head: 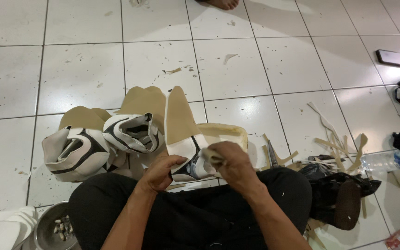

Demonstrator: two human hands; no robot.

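I sit on a white tiled floor with a white-and-black shoe upper on a tan sole (181,134) propped over my lap. My left hand (159,172) grips its near lower edge. My right hand (228,162) pinches a small pale wad against the upper's right side. Two more white-and-black uppers with tan soles lie to the left, one (72,150) at the far left and one (133,132) beside the held shoe. A pale yellowish sole piece (228,132) lies just behind my right hand.
Tan offcuts (336,146) litter the floor at right, with a dark bag (336,185), a clear plastic bottle (392,159) and a phone (391,58). A metal bowl of small pieces (54,227) sits at lower left beside white soles (1,227). A person's foot (223,3) shows at top.
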